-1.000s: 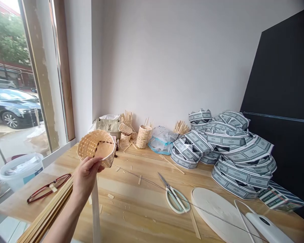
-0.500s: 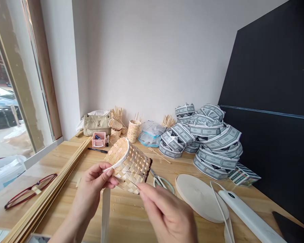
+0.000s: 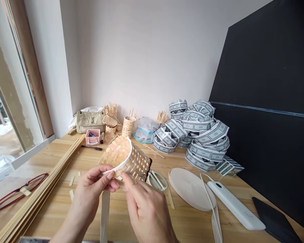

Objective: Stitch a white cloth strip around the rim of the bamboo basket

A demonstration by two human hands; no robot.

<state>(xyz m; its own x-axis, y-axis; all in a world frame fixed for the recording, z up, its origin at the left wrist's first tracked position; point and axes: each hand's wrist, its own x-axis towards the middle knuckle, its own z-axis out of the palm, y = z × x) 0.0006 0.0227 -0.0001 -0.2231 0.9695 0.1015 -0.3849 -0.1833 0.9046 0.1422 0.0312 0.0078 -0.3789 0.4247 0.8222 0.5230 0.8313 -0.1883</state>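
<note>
A woven bamboo basket (image 3: pixel 140 158) is tilted in front of me, its open mouth facing left and its dark-edged end to the right. White tape (image 3: pixel 124 163) runs along its rim. My left hand (image 3: pixel 97 180) pinches the rim and tape between thumb and fingers. A loose length of the tape (image 3: pixel 105 216) hangs below that hand. My right hand (image 3: pixel 148 206) is closed in a pinch against the basket's side just below the rim, near my left fingertips. Whatever it pinches is too small or hidden to make out. Scissors (image 3: pixel 158 180) lie behind the basket, partly covered.
Bamboo strips (image 3: pixel 48 175) and red glasses (image 3: pixel 17 194) lie left. A pink box (image 3: pixel 92 137), handbag (image 3: pixel 90 122) and small baskets (image 3: pixel 128 126) stand behind. Rightward are stacked patterned bands (image 3: pixel 205 135), a tape roll (image 3: pixel 190 189) and a white corded device (image 3: pixel 235 206).
My right hand has moved left and up, from the basket's lower side to near the rim. My left hand keeps its hold. The view has shifted slightly right.
</note>
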